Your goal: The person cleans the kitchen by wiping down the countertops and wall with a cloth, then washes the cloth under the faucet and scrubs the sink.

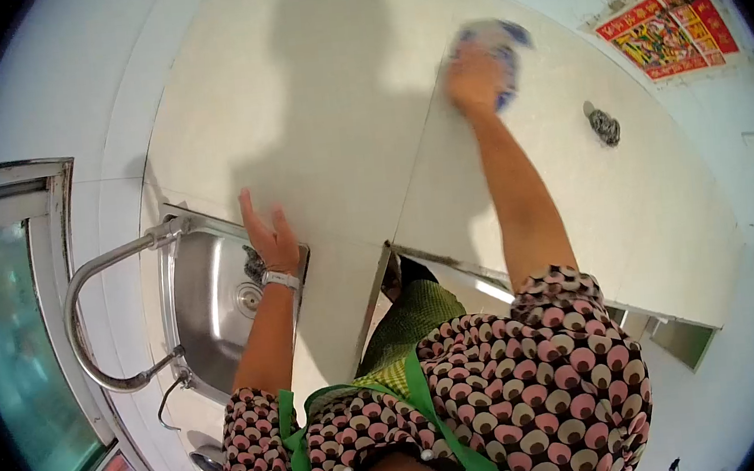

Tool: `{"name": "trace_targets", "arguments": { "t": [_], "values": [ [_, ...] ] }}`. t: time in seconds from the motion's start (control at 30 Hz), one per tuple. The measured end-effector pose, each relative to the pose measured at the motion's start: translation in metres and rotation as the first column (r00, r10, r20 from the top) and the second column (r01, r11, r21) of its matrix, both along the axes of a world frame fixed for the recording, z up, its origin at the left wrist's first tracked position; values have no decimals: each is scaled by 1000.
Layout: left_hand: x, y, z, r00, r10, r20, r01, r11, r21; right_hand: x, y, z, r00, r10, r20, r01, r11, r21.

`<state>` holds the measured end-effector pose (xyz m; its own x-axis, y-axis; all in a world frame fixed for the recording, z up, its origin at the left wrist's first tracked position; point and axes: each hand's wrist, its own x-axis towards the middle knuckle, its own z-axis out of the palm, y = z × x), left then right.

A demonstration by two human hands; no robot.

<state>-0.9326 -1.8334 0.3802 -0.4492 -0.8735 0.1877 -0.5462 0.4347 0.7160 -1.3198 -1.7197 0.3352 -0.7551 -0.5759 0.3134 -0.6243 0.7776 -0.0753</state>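
Observation:
My right hand [474, 76] is stretched far out over the pale tiled counter [360, 147], on a blue and white cloth [503, 40]. Motion blurs both the hand and the cloth, and the palm side is hidden. By the right rim of the steel sink [207, 286], my left hand [271, 237] has its fingers apart and holds nothing. A watch with a pale strap [280, 280] is on that wrist. Partly behind the left hand, a dark scouring pad [254, 262] lies in the sink near the drain [249, 299].
A curved metal faucet [74, 307] arches over the sink's left side. On the counter's right part lies a steel wool scrubber [604, 128]. A red and yellow poster [669, 33] is on the right wall. To the left is a framed window [28, 347].

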Motion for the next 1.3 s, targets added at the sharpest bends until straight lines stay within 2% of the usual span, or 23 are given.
{"name": "trace_targets", "arguments": {
  "t": [0.07,0.13,0.17,0.2,0.33,0.43,0.53,0.57,0.6,0.63,0.67,0.7,0.77,0.8,0.87,0.9,0.97,1.03,1.07,1.1,1.2,1.27,1.3],
  "values": [
    [12,16,22,998,16,-59,-13,999,51,55,-43,-6,994,109,-10,-109,994,13],
    [24,41,44,991,-77,-111,76,997,-11,110,-66,23,972,175,157,-194,974,120],
    [34,52,47,990,-90,-112,89,996,-17,141,-71,19,967,228,114,-235,971,49],
    [44,63,47,987,-68,-142,71,997,15,171,-71,30,917,287,276,-293,956,-20],
    [63,97,43,975,-84,-205,101,992,71,268,-59,37,777,475,413,-497,866,-61],
    [55,124,50,976,-127,-177,137,990,45,277,-30,32,706,604,371,-617,781,-97],
    [55,131,46,965,-212,-156,220,975,33,236,11,31,885,347,310,-362,932,-9],
    [54,134,45,966,-211,-153,219,975,39,218,30,10,965,242,98,-241,970,-29],
    [52,136,45,959,-231,-162,242,969,57,192,45,3,960,101,260,-39,971,-235],
    [50,139,45,950,-258,-175,274,959,73,179,82,7,997,71,44,-61,979,-195],
    [48,144,41,937,-263,-227,289,954,85,162,113,4,998,-13,59,19,995,-97],
    [46,149,39,937,-262,-231,289,953,92,154,145,21,982,-135,133,131,991,40],
    [42,159,36,936,-283,-209,312,943,119,137,220,3,958,-287,-19,287,957,27],
    [40,163,29,929,-281,-239,319,938,135,134,252,24,894,-419,157,408,908,100],
    [35,173,30,929,-286,-235,326,933,154,128,339,-8,864,-487,-128,500,860,106],
    [32,177,31,928,-298,-226,338,926,169,129,370,8,815,-579,0,570,803,176],
    [27,182,30,928,-290,-235,337,922,193,123,450,-18,799,-589,-122,601,781,169],
    [22,179,26,933,-311,-184,341,925,165,110,513,-14,761,-646,-54,647,749,142],
    [20,176,25,937,-288,-195,322,932,169,109,525,-1,570,-810,135,815,579,30],
    [16,173,24,937,-290,-195,324,931,170,104,545,9,502,-831,240,863,501,-69],
    [4,162,19,958,-257,-126,270,958,96,92,559,42,512,-835,200,845,448,-294],
    [-7,160,19,962,-248,-115,260,960,103,99,515,84,812,-544,212,581,722,-375],
    [-14,155,18,965,-233,-117,245,964,104,107,478,104,861,-493,123,508,831,-228]
  ]
}}
